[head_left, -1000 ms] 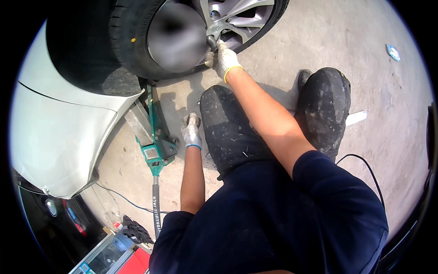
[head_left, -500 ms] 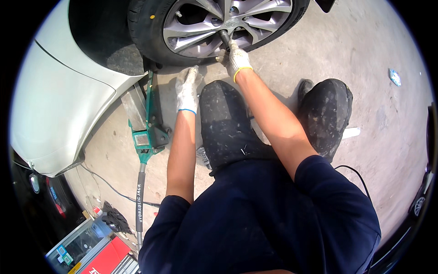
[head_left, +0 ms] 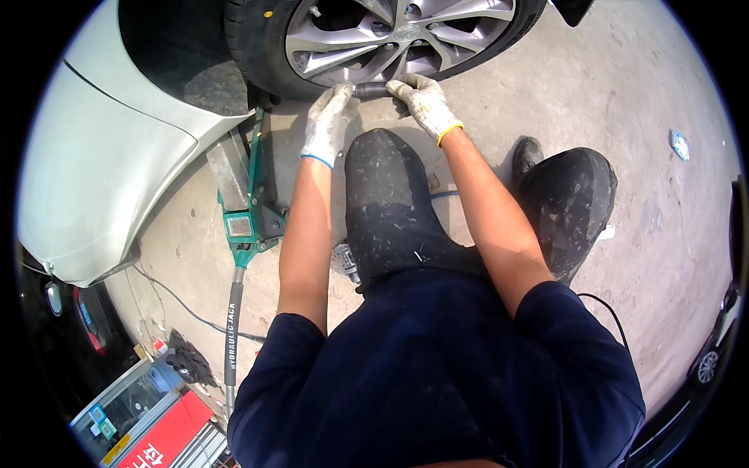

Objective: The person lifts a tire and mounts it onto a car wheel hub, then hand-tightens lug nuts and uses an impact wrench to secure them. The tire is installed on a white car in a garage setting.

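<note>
While my right fingers point(head_left: 399, 89) grip the tool point(head_left: 373, 90) near the wheel point(head_left: 407, 32), my left fingers point(head_left: 340, 93), hold unclear, meet its other end, presumably steadying it.

Way through, right: open concrete floor point(head_left: 647, 101) outside the right hand point(head_left: 425, 105), as I see it.
Way through, centre: gap between the left knee point(head_left: 382, 160) and right knee point(head_left: 573, 187), crossed by the right forearm point(head_left: 499, 207).
Obstacle, ahead: wheel point(head_left: 407, 32), close beyond both hands.
Obstacle, between the hands: dark cylinder point(head_left: 371, 90).
Obstacle, left: green jack point(head_left: 243, 251), beside the left forearm point(head_left: 307, 234); white car panel point(head_left: 148, 109) beyond.
</note>
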`<state>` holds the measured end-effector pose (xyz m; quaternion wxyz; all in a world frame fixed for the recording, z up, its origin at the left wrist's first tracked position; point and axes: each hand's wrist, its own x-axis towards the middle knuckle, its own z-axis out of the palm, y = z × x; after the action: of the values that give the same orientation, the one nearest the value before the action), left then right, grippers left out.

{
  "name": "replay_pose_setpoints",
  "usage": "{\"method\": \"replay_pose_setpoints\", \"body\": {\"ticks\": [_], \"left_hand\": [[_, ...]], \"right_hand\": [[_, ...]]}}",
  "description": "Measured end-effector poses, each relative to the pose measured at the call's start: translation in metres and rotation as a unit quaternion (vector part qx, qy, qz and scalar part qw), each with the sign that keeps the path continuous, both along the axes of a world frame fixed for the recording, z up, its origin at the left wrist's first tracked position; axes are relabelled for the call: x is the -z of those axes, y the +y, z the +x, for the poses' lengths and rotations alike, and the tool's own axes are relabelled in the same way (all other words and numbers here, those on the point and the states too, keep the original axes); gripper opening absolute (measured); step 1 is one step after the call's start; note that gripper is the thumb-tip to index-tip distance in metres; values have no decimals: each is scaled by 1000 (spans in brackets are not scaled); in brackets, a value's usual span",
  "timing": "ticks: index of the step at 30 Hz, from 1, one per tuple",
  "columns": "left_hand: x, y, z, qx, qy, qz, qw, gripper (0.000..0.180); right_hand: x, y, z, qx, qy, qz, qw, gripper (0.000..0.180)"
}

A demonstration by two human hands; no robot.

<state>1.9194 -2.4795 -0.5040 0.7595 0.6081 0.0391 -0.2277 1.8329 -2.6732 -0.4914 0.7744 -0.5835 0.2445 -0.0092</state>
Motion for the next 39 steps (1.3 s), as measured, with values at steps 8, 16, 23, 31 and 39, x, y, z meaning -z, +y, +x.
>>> {"method": "replay_pose_setpoints", "body": {"ticks": [8, 16, 23, 31, 39], "left_hand": [[-12, -22, 2, 31, 24, -4, 999, 21], [-51, -87, 7, 140, 71, -21, 987, 33], [-32, -111, 18, 85, 80, 2, 993, 42], [-36, -107, 47, 142, 57, 7, 988, 44], [-39, -99, 51, 162, 132, 54, 976, 27]], "right_hand": [[2, -6, -6, 42, -2, 195, 980, 19], [-15, 18, 7, 207, -133, 262, 933, 27], [-24, 28, 29, 264, -55, 8, 963, 40], [-29, 40, 55, 320, -13, -16, 947, 44], [-35, 16, 51, 213, -12, 258, 942, 58]]}}
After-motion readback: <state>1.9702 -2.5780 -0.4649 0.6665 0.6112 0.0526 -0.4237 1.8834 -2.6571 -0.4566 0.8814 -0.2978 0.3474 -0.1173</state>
